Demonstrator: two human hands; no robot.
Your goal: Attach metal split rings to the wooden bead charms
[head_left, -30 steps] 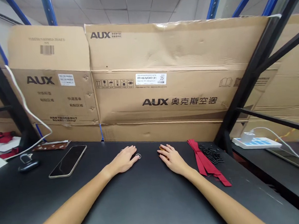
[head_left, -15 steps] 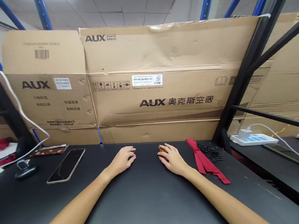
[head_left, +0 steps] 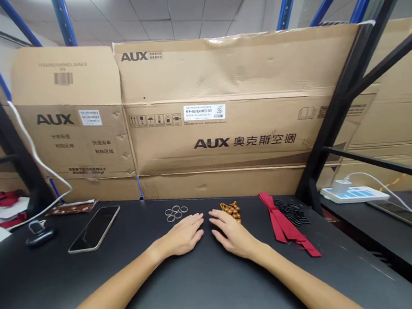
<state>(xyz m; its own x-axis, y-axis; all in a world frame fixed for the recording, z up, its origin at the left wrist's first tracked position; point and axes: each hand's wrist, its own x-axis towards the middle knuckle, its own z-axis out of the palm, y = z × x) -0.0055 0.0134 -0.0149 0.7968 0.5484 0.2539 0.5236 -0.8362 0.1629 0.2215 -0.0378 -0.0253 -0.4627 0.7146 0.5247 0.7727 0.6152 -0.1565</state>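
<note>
My left hand (head_left: 184,234) lies flat on the dark tabletop (head_left: 203,284), fingers stretched towards the middle and holding nothing. Just beyond it is a group of several silver metal rings (head_left: 176,212). My right hand (head_left: 232,233) rests opposite, fingers extended and apart, also holding nothing. Behind its fingers sits a small pile of brown beads with yellow cord (head_left: 234,211), partly hidden by the hand. Further right lie red fabric strips (head_left: 282,227) and a heap of small black loops or buckles (head_left: 293,211).
On the left are a smartphone (head_left: 95,229), a dark oval gadget (head_left: 41,236) and a brown packet (head_left: 72,208). Large cardboard boxes (head_left: 243,84) wall off the back. To the right, a power strip (head_left: 353,193) with a white cable stands beyond a black frame post (head_left: 321,154).
Both hands have moved towards the middle and nearer to me. The rings and the beads, covered by the hands before, now show.
</note>
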